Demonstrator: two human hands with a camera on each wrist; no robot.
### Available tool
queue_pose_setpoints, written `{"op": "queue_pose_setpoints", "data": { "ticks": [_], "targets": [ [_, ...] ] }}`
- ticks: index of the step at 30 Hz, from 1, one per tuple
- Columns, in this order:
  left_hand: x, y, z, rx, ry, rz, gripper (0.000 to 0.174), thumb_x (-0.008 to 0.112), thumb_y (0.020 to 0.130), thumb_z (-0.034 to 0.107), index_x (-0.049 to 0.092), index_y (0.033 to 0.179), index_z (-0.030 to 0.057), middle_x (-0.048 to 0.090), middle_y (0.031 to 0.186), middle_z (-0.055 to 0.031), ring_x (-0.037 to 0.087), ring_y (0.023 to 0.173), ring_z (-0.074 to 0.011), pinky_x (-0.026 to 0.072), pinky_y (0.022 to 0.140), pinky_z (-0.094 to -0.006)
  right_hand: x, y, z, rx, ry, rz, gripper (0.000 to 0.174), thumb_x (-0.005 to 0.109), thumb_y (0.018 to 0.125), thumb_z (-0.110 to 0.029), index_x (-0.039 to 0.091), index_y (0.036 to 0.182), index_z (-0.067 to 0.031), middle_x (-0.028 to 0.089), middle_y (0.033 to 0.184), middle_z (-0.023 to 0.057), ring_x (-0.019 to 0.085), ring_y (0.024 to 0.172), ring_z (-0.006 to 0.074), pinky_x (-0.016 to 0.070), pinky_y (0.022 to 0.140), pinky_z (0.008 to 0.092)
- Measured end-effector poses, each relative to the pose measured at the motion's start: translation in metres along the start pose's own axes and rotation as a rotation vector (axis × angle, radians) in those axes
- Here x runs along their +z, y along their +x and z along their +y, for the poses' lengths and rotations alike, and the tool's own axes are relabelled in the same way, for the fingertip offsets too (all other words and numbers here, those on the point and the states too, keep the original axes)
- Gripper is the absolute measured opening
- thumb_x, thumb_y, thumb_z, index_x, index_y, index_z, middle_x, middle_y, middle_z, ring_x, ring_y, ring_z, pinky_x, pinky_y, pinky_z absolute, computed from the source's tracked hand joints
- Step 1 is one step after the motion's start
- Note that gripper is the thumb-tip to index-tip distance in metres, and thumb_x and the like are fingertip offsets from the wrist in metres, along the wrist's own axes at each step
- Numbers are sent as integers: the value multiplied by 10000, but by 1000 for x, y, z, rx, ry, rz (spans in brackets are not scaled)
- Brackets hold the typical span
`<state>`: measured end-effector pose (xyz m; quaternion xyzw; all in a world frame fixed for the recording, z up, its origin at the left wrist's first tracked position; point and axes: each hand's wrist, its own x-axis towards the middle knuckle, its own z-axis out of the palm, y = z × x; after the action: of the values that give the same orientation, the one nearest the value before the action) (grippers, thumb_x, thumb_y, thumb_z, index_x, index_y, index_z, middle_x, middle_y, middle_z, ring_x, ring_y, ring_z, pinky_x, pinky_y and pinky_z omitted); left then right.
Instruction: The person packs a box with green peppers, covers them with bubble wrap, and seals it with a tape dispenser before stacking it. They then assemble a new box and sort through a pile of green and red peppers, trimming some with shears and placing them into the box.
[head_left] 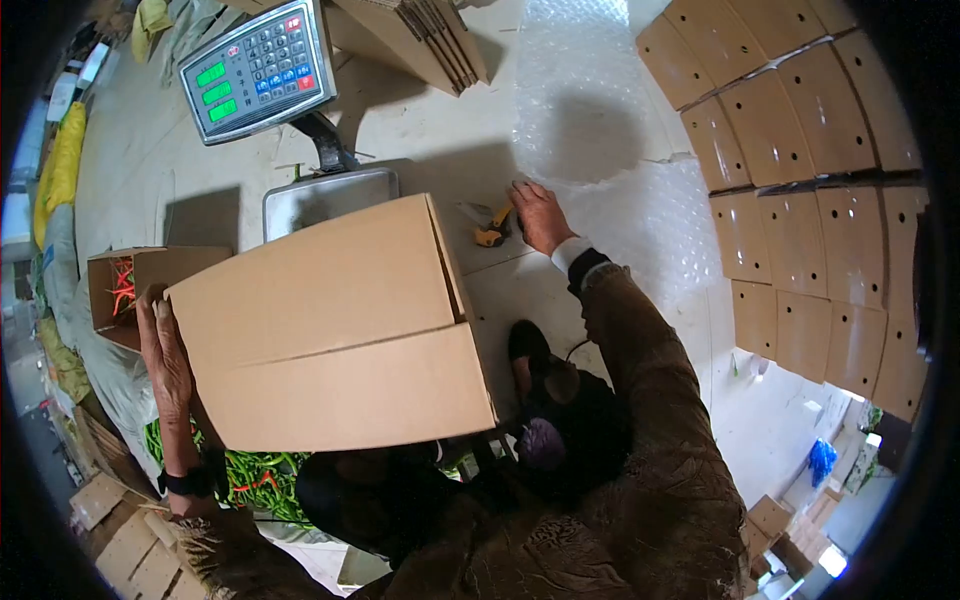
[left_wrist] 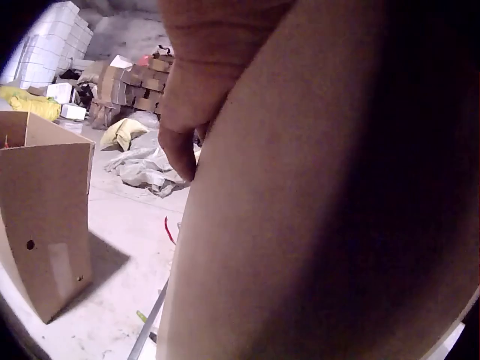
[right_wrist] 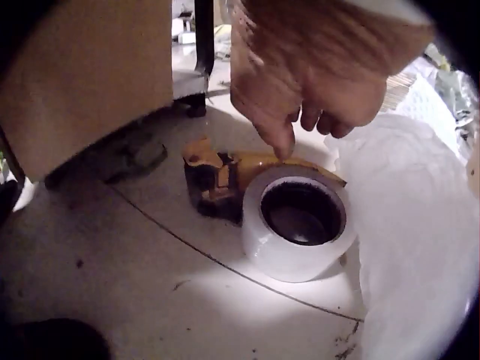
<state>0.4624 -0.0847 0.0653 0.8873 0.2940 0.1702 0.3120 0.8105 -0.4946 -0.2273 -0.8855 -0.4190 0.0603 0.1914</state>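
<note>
one carton (head_left: 330, 295) is set beside the scale (head_left: 258, 75); it is best steadied by the left hand (head_left: 168, 350), laid straight-fingered along its side; the tape dispenser (right_wrist: 225, 178), best gripped squarely, is overhung by the relaxed right hand (head_left: 541, 218).

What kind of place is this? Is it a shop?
It looks more like a packing room for peppers, though I can't be sure. There's a heap of peppers, a scale with number buttons, and lots of stacked boxes.
</note>
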Motion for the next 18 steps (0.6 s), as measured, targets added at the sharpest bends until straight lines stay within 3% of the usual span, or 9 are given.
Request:
{"op": "queue_pose_setpoints", "data": {
  "ticks": [2, 4, 6, 8, 11, 13, 15, 17, 18],
  "targets": [
    [-1, -1, -4, -34, 3, 3, 391, 401, 1057, 276, 460, 1301, -24, 504, 1282, -112, 463, 1174, -207, 332, 1047, -305, 19, 17, 6, -59, -160, -227, 337, 595, 823, -91, 604, 1155, -37, 574, 1156, 168, 503, 1131, 357, 386, 999, 437],
    [-4, -4, -9, -72, 4, 11, 421, 404, 1057, 289, 441, 1335, -25, 492, 1315, -111, 451, 1203, -201, 320, 1065, -302, 64, 11, 28, -65, -129, -101, 251, 556, 865, -139, 624, 1092, -55, 585, 1048, 161, 523, 1055, 345, 417, 935, 451],
    [-9, -5, -15, -76, 17, -37, 475, 412, 1054, 313, 399, 1387, -25, 462, 1370, -110, 424, 1251, -198, 292, 1092, -292, 90, 6, 41, 125, -235, -46, 232, 561, 865, -148, 645, 1076, -102, 593, 984, 158, 546, 1022, 342, 447, 898, 455],
    [-7, -11, -28, -56, 101, 6, 451, 409, 1054, 308, 418, 1361, -22, 474, 1341, -112, 439, 1226, -204, 304, 1077, -296, 45, -18, 22, 66, -91, -204, 304, 611, 837, -193, 595, 1091, -27, 600, 976, 226, 595, 926, 398, 497, 805, 492],
    [-6, -5, 1, -59, 127, -2, 397, 402, 1052, 290, 452, 1301, -16, 497, 1267, -118, 467, 1166, -215, 332, 1038, -302, 22, -49, 10, 216, -51, -498, 445, 664, 770, -183, 522, 1149, 2, 604, 975, 260, 597, 930, 432, 500, 795, 513],
    [-1, -6, 19, -25, 129, -40, 343, 391, 1048, 263, 473, 1239, -11, 505, 1181, -124, 483, 1101, -224, 359, 991, -308, 7, -79, 13, 343, 175, -216, 551, 689, 711, -138, 468, 1199, -11, 595, 916, 263, 620, 932, 380, 516, 787, 472],
    [1, -11, 18, 12, 148, 3, 318, 385, 1044, 242, 479, 1214, -10, 505, 1136, -129, 488, 1069, -225, 373, 968, -308, -70, -87, -16, 463, 542, -92, 530, 676, 716, -73, 458, 1195, -13, 594, 931, 215, 620, 932, 299, 521, 795, 409],
    [5, -13, 26, -69, -15, 18, 304, 387, 1041, 217, 480, 1216, -14, 522, 1128, -133, 503, 1061, -218, 386, 967, -310, -156, -80, -71, 457, 1078, 87, 657, 675, 773, -15, 391, 1365, -40, 593, 1159, 101, 581, 1059, 245, 485, 923, 344],
    [7, -18, 21, 43, 107, 17, 275, 414, 1024, 171, 495, 1202, -22, 543, 1107, -129, 525, 1058, -224, 396, 966, -315, -199, -73, -94, 538, 1093, 7, 717, 684, 774, -15, 368, 1417, -47, 585, 1212, 101, 560, 1122, 231, 461, 965, 329]
  ]
}}
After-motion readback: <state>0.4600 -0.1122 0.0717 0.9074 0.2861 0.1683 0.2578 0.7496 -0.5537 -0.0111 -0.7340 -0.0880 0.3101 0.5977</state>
